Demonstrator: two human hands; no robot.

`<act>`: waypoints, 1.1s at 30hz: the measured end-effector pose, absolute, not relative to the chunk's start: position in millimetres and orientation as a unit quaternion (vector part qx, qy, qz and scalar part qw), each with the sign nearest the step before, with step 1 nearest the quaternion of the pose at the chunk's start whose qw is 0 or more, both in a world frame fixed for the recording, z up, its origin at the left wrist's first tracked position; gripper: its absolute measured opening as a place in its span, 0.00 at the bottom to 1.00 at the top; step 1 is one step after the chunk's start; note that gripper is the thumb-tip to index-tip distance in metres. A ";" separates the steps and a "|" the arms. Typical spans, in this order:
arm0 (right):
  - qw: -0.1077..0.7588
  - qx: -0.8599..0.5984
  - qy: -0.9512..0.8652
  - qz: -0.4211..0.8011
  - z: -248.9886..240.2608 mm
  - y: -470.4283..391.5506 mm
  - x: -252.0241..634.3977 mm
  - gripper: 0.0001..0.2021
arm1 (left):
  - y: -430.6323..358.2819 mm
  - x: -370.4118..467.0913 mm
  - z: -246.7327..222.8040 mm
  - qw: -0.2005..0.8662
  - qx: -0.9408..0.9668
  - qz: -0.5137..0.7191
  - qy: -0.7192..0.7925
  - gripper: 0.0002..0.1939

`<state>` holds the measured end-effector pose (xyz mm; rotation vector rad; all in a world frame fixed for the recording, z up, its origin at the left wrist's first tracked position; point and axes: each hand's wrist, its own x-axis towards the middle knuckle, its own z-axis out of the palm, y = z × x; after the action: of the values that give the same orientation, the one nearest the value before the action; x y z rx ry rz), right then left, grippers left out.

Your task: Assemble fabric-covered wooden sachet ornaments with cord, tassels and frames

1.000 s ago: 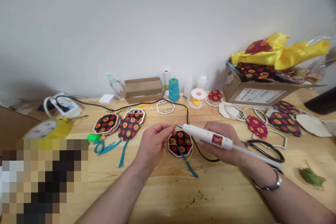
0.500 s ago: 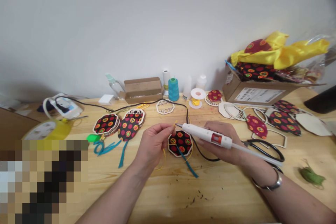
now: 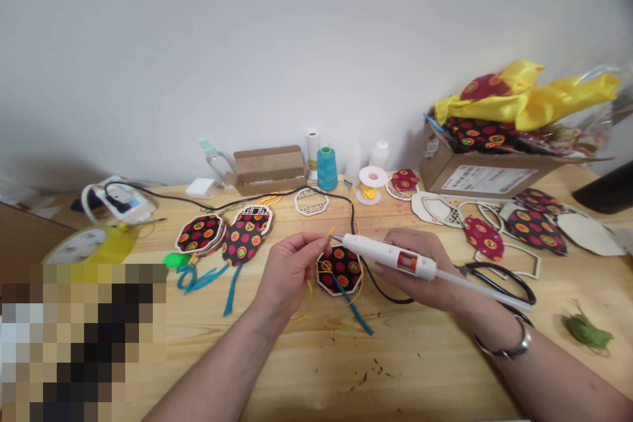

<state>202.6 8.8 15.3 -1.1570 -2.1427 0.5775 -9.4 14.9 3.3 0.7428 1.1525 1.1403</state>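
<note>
My left hand point(image 3: 291, 267) pinches a thin yellow cord point(image 3: 310, 290) between thumb and fingertips. In my right hand point(image 3: 420, 270) is a white glue gun point(image 3: 386, 254), with a clear glue stick point(image 3: 475, 290) sticking out of its back. The gun's metal tip meets or nearly meets the cord at my left fingertips. Below the tip, an octagonal patterned piece point(image 3: 346, 270) with a pale wooden rim lies on the table, partly behind my left fingers. A teal ribbon point(image 3: 359, 316) trails from it toward me.
Black-handled scissors point(image 3: 504, 280) lie beside my right wrist. Patterned pieces point(image 3: 198, 234) are stacked at the left. Along the wall stand a teal thread cone point(image 3: 327, 169), a yellow cord spool point(image 3: 370, 184) and a cardboard box point(image 3: 484, 175) of fabric. A black cable point(image 3: 222, 201) crosses the table.
</note>
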 end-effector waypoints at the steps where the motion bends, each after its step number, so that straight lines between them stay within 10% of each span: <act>1: 0.315 -0.442 -0.810 0.219 14.9 9.1 202.6 0.15 | 14.7 -9.5 2.8 0.627 0.327 0.497 0.503 0.07; 33: 0.327 -0.455 -0.792 0.243 19.2 6.9 202.2 0.17 | 13.7 -8.5 2.6 0.623 0.335 0.491 0.508 0.09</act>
<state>202.2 6.9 19.2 -1.1912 -2.0753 0.6367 -8.5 13.7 2.6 0.7704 1.1678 1.1274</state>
